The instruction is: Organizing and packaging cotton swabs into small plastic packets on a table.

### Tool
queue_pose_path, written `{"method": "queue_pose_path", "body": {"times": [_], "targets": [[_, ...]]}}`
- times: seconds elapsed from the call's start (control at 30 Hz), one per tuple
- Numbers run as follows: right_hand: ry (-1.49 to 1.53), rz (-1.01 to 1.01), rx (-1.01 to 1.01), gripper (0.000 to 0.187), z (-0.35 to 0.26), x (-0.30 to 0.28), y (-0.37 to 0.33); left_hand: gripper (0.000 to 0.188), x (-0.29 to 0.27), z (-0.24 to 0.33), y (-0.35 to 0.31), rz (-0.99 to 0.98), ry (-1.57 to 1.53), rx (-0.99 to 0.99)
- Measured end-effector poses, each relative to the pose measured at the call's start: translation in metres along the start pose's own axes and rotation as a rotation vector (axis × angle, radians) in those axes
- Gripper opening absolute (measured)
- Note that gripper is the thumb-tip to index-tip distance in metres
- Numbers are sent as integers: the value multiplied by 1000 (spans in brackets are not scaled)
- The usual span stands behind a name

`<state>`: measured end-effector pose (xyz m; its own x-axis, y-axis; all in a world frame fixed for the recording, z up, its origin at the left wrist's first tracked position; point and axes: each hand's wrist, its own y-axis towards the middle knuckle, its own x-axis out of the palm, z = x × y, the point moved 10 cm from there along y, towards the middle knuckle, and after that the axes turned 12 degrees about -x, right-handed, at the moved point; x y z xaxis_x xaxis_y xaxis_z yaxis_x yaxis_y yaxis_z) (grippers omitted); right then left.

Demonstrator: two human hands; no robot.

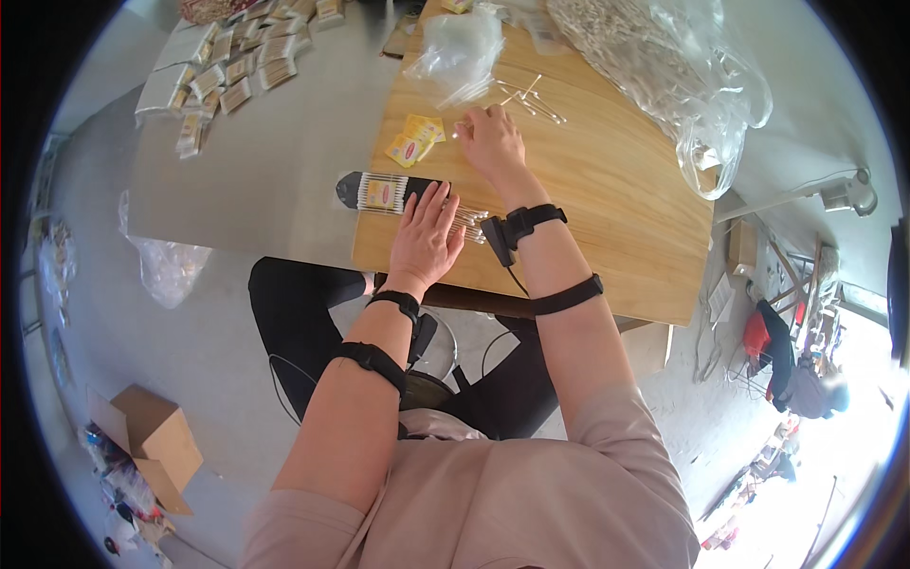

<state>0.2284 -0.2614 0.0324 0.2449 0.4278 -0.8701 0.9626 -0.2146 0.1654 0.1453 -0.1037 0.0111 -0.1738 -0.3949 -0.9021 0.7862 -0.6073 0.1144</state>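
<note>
Wooden counter [607,190] noted; big clear bag of swabs [654,66] at its far right corner. Row of cotton swabs [417,201] laid along the near left edge, pressed under the flat, open left hand [425,239]. Right hand [490,142], fingers curled, pinching loose swabs [531,100] mid-counter. Yellow labels [415,140] seen just beside it.

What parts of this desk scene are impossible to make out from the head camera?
- Row of cotton swabs: its middle lies hidden under the flat left hand.
- Right hand: its fingertips curl away, so what they pinch is too small to tell.
- Yellow labels: print too small.
- Big clear bag: cut off by the top rim.
</note>
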Motion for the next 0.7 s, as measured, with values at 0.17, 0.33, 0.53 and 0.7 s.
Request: {"method": "queue_pose_path", "body": {"times": [0.17, 0.33, 0.53, 0.7], "targets": [[-104, -26, -26, 14, 9, 7, -12, 51, -1, -1, -2, 13, -27, 1], [65, -3, -9, 5, 14, 1, -58, 55, 0, -4, 0, 16, -34, -7], [261, -100, 31, 9, 1, 6, -91, 61, 0, -6, -1, 14, -53, -27], [277, 10, 87, 15, 19, -3, -88, 62, 2, -6, 0, -3, -43, -33]]}}
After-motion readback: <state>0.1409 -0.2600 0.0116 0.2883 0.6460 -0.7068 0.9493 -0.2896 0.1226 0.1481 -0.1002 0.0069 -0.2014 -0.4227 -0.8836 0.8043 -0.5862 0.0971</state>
